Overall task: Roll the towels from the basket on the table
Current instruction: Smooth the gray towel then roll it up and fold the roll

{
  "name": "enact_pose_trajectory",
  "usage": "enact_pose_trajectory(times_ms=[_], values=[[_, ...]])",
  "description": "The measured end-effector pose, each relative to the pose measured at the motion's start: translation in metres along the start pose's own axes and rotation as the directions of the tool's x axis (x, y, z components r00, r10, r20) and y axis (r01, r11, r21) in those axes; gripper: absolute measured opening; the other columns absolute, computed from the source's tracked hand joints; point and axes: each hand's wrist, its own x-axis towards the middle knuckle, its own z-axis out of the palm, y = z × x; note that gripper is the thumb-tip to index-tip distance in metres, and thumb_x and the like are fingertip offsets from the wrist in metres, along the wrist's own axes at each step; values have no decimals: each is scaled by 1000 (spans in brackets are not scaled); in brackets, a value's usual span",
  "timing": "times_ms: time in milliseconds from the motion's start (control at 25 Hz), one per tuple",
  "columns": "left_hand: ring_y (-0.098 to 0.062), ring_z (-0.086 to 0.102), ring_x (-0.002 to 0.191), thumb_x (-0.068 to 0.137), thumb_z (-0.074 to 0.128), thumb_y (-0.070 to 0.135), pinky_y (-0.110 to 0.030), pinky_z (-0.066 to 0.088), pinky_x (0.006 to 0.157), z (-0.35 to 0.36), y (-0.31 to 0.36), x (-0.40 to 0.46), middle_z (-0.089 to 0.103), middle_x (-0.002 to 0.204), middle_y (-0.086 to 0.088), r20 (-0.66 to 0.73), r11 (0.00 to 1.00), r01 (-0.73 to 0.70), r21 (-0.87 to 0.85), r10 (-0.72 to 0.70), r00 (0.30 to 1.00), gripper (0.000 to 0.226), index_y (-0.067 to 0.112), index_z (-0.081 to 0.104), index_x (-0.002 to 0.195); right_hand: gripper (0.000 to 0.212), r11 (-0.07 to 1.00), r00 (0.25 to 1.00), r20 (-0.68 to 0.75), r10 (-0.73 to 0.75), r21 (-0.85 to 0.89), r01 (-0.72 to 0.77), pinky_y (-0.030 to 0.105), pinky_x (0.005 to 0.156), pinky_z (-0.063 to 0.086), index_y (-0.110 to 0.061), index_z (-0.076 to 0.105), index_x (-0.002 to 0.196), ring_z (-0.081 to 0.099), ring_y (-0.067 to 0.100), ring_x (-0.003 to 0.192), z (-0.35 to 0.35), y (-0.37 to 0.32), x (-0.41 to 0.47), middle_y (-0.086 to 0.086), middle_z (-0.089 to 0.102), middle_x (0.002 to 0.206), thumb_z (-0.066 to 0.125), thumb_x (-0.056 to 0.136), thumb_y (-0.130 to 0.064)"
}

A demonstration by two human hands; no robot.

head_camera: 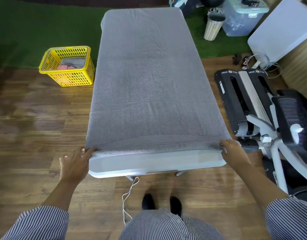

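Our left hand [74, 163] pinches near left corner of grey towel [147, 80]; our right hand [234, 153] grips near right corner, fingers curled on edge. Towel lies flat, covers almost whole white table [158, 163]. We judge: spreading done, rolling not yet begun. Next move needs both hands to turn near edge over evenly, roll away from us. Yellow basket [68, 66] on floor, left of table, holds more towels.

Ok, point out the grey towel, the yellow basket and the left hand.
grey towel [147, 80], head view, middle of the spread cloth.
yellow basket [74, 78], head view, front wall.
left hand [74, 163], head view, back of the hand.
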Motion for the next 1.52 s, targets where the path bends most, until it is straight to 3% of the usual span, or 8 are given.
enact_pose_trajectory(times_ms=[160, 320, 520, 720, 1000, 1240, 1400, 1520], values=[[-36, 64, 88, 66, 45, -8, -61, 46, 76, 3, 20, -1, 65, 109, -16, -54, 996, -31, -81, 26, 998, 52, 11, 64, 111, 29, 988, 1000, -14, 3, -152, -5, 43, 80, 41, -5, 60, 102, 54, 37, 93, 0, -2, -3, 13, 61, 97, 54, 75, 5], [-27, 64, 97, 85, 40, 27, -48, 42, 91, 12, 41, -3, 68, 107, -5, -103, 982, -63, -176, 45, 994, 37, 13, 66, 108, 29, 974, 1000, -25, 10, -225, -16, 45, 82, 37, -5, 61, 103, 54, 35, 97, 0, -5, -5, 13, 61, 98, 53, 77, 4], [-29, 66, 82, 70, 37, -1, -53, 43, 84, 7, 45, 3, 66, 92, -5, -131, 993, -3, -119, -13, 991, 45, 13, 68, 98, 13, 987, 996, -77, 47, -148, -58, 50, 79, 38, 0, 61, 92, 50, 37, 99, 4, -2, -15, 17, 56, 98, 57, 82, -4], [-30, 60, 77, 68, 31, 1, -56, 42, 75, 2, 34, -6, 59, 88, -6, -120, 999, -49, -12, 48, 992, 49, 18, 68, 95, 10, 977, 989, -142, -51, -210, 20, 48, 67, 43, -1, 65, 68, 56, 33, 79, 9, 6, -20, 13, 60, 83, 73, 64, -4], [-32, 59, 70, 73, 34, -4, -44, 49, 62, 11, 61, 0, 61, 94, -11, -262, 981, -108, -159, 63, 963, 39, 9, 66, 91, 34, 984, 964, -202, -175, -56, 167, 26, 37, 34, 0, 62, 89, 58, 34, 60, 10, -1, -26, 15, 59, 88, 65, 62, 20], [-27, 62, 96, 83, 43, 22, -54, 39, 97, 23, 51, -21, 69, 100, -6, -293, 964, -174, -200, 111, 950, 36, 11, 71, 102, 28, 985, 973, -168, -158, 45, 167, 39, 51, 52, -1, 63, 95, 62, 33, 77, 20, 12, -28, 11, 61, 99, 67, 69, 9], [-22, 64, 87, 82, 41, 23, -46, 39, 88, 12, 49, -14, 69, 90, 0, -300, 972, -160, -174, 102, 948, 34, 18, 70, 97, 7, 990, 986, -135, -102, 85, 114, 35, 55, 41, 4, 62, 77, 53, 30, 63, 15, 4, -25, 13, 57, 78, 61, 75, 10], [-22, 64, 72, 81, 43, 25, -43, 40, 79, 9, 53, -9, 67, 73, 5, -273, 980, -94, -175, 44, 961, 30, 20, 72, 77, 15, 998, 994, -101, -51, 17, 53, 38, 54, 43, 1, 60, 61, 52, 33, 51, 17, 5, -20, 11, 51, 60, 61, 76, 6]])
